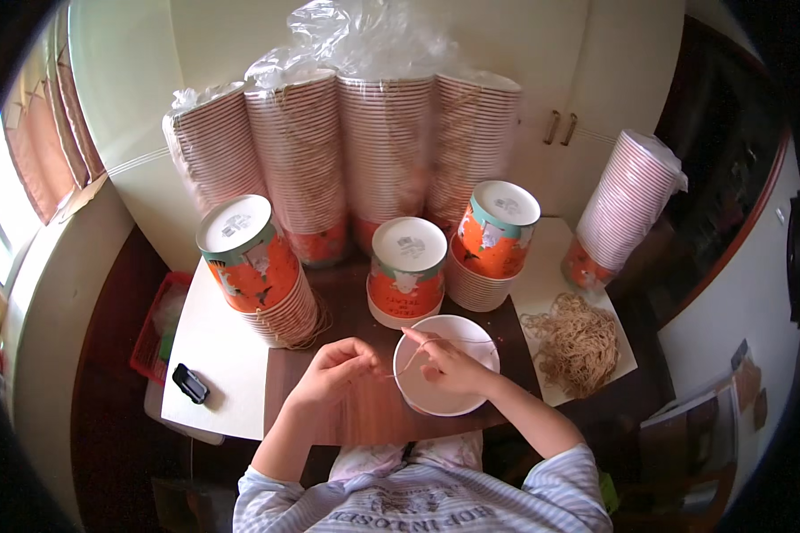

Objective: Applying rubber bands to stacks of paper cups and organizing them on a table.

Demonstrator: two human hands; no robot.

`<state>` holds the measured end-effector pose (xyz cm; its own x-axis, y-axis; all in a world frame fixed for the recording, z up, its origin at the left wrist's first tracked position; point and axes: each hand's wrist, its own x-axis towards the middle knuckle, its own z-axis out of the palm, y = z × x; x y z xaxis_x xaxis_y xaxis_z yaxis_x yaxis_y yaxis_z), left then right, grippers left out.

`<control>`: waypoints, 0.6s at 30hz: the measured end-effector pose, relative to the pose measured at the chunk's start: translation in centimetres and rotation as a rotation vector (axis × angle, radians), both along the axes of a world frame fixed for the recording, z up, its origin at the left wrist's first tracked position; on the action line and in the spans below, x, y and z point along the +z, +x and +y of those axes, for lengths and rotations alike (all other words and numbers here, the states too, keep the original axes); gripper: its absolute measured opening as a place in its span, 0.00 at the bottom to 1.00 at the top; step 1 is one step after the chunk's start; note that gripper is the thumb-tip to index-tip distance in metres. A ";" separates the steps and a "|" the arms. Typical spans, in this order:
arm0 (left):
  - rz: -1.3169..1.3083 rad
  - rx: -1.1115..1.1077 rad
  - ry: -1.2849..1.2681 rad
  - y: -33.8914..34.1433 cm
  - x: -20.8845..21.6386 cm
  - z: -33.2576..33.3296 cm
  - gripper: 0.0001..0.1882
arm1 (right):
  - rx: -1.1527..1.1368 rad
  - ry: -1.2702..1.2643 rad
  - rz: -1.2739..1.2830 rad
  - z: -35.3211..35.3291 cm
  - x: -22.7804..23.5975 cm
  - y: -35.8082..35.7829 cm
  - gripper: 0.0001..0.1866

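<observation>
My left hand [340, 369] is closed just left of a white paper bucket [489, 391], its fingertips pinched on one end of a thin beige string [402, 366]. Over the bucket's mouth is my right hand [449, 366], its index finger pointing left and the string running across its fingers. The string also trails to the bucket's right rim. Open side up, the bucket sits near the table's front edge. Right behind it an orange bucket with a teal band [407, 284] stands upside down. A tangled heap of beige string [578, 345] lies on a white board to the right.
Tall nested bucket stacks in clear plastic [387, 151] line the back, with another wrapped stack [627, 204] at right. Shorter upside-down stacks stand left [253, 258] and right [498, 235]. A small black case [190, 384] lies on the left board [227, 413]. A red basket [148, 342] is beyond it.
</observation>
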<state>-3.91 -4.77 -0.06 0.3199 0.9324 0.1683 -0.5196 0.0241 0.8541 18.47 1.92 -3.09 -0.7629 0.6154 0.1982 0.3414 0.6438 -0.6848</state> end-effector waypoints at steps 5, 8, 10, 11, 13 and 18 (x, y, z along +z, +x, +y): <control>0.505 0.075 0.002 2.0 -0.8 1.8 0.12 | -0.105 0.136 0.120 -1.3 1.3 -0.4 0.28; 0.703 0.095 0.081 3.1 -1.4 2.1 0.11 | -0.136 0.057 0.174 -1.6 2.3 -0.5 0.23; 0.876 0.163 0.146 3.9 -0.8 2.0 0.10 | -0.146 0.013 0.211 -1.7 2.7 -0.7 0.20; 0.877 0.162 0.148 4.0 -0.8 2.1 0.10 | -0.152 -0.031 0.248 -1.7 2.8 -0.7 0.18; 0.827 0.118 0.121 3.8 -1.0 2.1 0.09 | -0.131 0.026 0.248 -1.2 2.3 -0.7 0.17; 0.539 -0.009 0.031 2.9 -2.2 2.3 0.06 | -0.140 -0.145 0.265 -1.7 1.9 -0.8 0.11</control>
<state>-1.00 -2.42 -2.28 0.3767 0.9263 0.0053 -0.0077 -0.0026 1.0000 17.69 0.26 -1.14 -0.6025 0.7469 0.2811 0.2178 0.4928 -0.8425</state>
